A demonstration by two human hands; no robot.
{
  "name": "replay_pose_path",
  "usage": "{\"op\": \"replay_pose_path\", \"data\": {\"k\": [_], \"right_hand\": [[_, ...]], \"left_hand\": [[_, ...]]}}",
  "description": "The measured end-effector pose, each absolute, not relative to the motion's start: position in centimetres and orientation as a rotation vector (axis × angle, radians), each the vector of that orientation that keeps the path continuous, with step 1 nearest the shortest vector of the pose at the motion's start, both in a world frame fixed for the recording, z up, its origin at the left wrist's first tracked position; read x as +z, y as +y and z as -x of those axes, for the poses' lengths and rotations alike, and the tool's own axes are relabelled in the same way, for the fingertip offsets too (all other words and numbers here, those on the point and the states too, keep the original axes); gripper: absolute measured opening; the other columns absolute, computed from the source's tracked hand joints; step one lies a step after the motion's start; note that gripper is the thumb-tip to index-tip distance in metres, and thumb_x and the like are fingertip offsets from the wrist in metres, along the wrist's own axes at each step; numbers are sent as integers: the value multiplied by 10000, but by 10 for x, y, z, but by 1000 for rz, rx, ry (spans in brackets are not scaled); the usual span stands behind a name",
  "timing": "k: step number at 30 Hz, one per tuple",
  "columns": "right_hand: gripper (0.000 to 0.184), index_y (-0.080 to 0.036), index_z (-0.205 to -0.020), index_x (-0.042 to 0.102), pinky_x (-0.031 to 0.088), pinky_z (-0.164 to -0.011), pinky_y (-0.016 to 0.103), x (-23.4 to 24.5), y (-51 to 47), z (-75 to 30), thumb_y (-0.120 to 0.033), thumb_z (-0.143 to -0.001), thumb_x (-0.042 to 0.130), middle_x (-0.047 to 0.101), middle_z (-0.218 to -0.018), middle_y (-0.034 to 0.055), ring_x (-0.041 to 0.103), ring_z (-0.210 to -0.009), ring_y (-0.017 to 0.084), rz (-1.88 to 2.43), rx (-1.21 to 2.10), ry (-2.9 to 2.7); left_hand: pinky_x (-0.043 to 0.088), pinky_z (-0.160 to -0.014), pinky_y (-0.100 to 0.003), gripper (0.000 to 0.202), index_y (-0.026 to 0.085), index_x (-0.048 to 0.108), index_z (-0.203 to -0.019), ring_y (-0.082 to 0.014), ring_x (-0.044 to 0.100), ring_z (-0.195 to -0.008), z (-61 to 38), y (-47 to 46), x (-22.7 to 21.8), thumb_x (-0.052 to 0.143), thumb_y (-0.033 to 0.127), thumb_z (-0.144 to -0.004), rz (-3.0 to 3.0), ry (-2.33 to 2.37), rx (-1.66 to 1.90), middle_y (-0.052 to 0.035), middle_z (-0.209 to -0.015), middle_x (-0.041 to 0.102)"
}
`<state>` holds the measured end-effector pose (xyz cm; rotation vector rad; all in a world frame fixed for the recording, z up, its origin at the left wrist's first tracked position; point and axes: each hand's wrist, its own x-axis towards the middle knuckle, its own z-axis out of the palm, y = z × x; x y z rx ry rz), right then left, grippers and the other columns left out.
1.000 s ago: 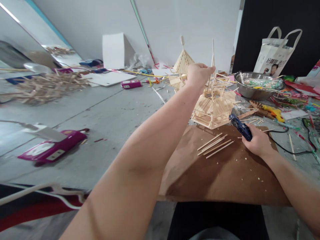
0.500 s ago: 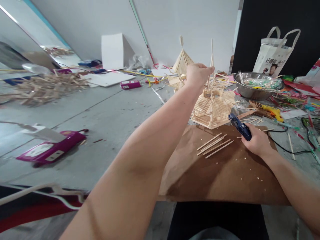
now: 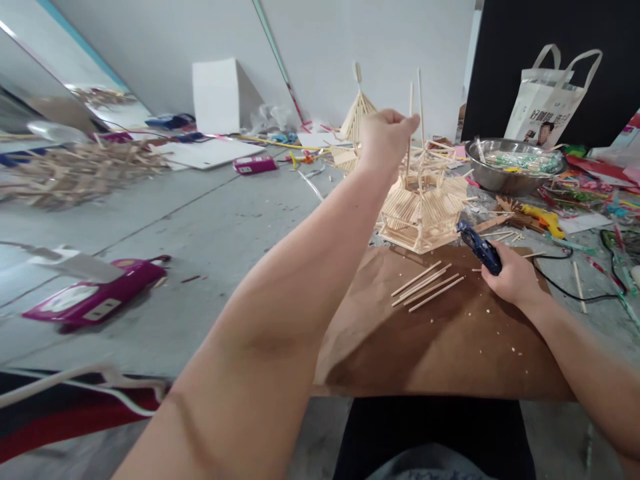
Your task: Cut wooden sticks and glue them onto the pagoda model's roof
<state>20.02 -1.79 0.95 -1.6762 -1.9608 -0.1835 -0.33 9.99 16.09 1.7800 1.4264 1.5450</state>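
Note:
My left hand (image 3: 385,137) is raised and pinched shut on a thin wooden stick (image 3: 411,117) that stands upright above a hexagonal model (image 3: 423,210) built of wooden sticks. A second upright stick rises beside it. My right hand (image 3: 510,275) rests on the brown paper (image 3: 440,340) to the right of the model, closed round a dark blue glue gun (image 3: 479,247) whose nozzle points toward the model. Several loose sticks (image 3: 425,285) lie on the paper between my hands.
A cone-shaped stick roof (image 3: 356,113) stands behind the model. At the right are a metal bowl (image 3: 510,167), a white tote bag (image 3: 550,100) and a black cable (image 3: 575,293). A magenta box (image 3: 95,297) and a pile of stick frames (image 3: 75,170) lie on the grey floor at left.
My left hand has lifted slightly with the stick, which now stands apart from the other upright stick. The view has shifted a little; my right hand stays on the paper.

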Motion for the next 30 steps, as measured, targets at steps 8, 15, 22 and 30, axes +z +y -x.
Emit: {"op": "replay_pose_path", "data": {"k": [8,15,22,30], "right_hand": [[412,-187,-1071,518,462,-690,375,16,-15,-206,-294,-673,500,643,-939,92,601,-843,282,1744,-149,-1860],[417,-214,-1076,515,465,-692,392,16,-12,-208,-301,-668,509,638,-971,80,600,-857,291,1789,-131,-1869],[404,-208,-1066,519,464,-707,393,17,-11,-209,-282,-669,507,636,-967,81,597,-865,289,1768,-142,-1907],[378,-219,-1048,525,461,-698,380,18,-12,-209,-281,-676,506,634,-967,81,595,-860,273,1764,-151,-1922]], "left_hand": [[367,-563,-258,182,181,586,-630,-125,494,-561,14,9,125,463,255,-742,-2549,1392,761,-1,-576,559],[455,-637,-333,275,185,645,-799,-238,620,-756,30,10,58,382,260,-765,-2678,1606,-166,-91,-813,669],[465,-710,-336,278,171,636,-853,-241,617,-835,40,23,43,399,261,-739,-2646,1685,-300,-111,-902,663],[459,-695,-313,280,193,633,-836,-228,616,-808,47,28,38,384,273,-735,-2594,1642,-186,-76,-864,668]]}}
